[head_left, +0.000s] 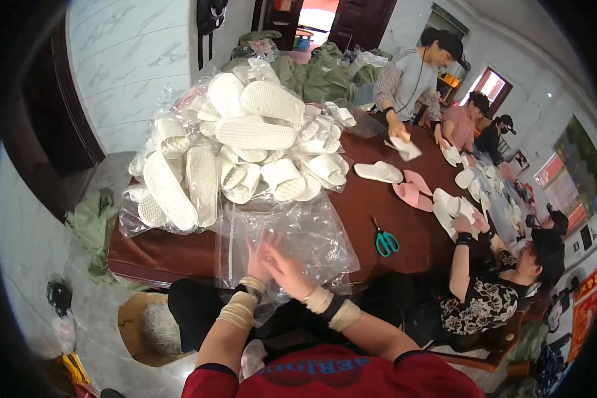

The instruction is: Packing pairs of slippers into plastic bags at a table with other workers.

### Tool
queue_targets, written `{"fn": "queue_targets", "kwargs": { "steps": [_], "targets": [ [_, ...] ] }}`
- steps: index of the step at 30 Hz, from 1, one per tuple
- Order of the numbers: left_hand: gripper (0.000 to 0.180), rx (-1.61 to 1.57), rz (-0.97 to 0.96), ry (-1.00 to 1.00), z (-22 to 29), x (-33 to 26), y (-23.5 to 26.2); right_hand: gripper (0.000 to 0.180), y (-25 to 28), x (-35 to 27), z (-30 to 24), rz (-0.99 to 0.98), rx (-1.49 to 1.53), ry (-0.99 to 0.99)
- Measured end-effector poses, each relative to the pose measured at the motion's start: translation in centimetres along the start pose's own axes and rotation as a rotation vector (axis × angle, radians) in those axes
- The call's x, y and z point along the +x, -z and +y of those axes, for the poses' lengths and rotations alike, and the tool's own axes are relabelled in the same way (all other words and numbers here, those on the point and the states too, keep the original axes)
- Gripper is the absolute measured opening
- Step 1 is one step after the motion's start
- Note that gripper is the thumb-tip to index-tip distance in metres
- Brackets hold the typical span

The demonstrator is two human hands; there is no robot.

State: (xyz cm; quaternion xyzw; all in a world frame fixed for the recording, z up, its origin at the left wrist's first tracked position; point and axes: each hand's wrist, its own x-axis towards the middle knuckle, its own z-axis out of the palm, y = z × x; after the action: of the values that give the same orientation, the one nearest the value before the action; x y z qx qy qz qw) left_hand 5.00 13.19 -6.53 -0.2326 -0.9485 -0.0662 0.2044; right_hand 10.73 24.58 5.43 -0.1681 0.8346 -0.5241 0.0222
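Observation:
My left hand [257, 261] and my right hand [288, 270] meet over a clear plastic bag [312, 229] at the table's near edge. Their fingers are stretched out and overlap, slightly blurred. I see nothing gripped in either hand. The bag lies flat, and its near end droops past the edge beside my wrists. Just beyond it rises a big heap of white slippers [255, 134], many of them wrapped in clear plastic. Tan wraps and dark bands circle both my wrists.
Teal-handled scissors [386, 243] lie to the right on the brown table [351, 215]. Beyond them are pink slippers [414, 190] and a white slipper [378, 172]. Several co-workers handle slippers along the right side. A cardboard box [136, 331] stands on the floor at left, near green sacks [93, 229].

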Motion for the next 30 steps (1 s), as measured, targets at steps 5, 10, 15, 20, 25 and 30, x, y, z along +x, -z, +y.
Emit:
{"fn": "queue_targets", "kwargs": {
  "steps": [5,10,15,20,25,30],
  "targets": [
    [0.074,-0.045,-0.075,0.002,0.7,0.7,0.0,0.041,-2.0,2.0,-0.9,0.277,-0.978,0.362],
    [0.071,-0.174,-0.118,0.109,1.3,1.0,2.8,0.037,9.1,0.6,-3.4,0.374,-1.109,0.226],
    [0.07,-0.23,-0.12,0.126,1.3,1.3,3.3,0.045,10.0,-1.4,4.3,0.274,-0.83,-0.14],
    [0.061,-0.321,-0.15,0.128,0.0,0.9,2.5,0.065,5.9,-2.3,11.4,0.128,-1.017,-0.31],
    [0.03,-1.024,0.031,0.722,-4.7,0.4,6.1,0.063,5.9,-2.7,12.5,0.172,-0.998,-0.284],
    [0.027,-1.191,0.345,0.414,4.3,2.0,21.3,0.063,6.0,-2.5,12.4,0.19,-0.998,-0.276]
  ]
}}
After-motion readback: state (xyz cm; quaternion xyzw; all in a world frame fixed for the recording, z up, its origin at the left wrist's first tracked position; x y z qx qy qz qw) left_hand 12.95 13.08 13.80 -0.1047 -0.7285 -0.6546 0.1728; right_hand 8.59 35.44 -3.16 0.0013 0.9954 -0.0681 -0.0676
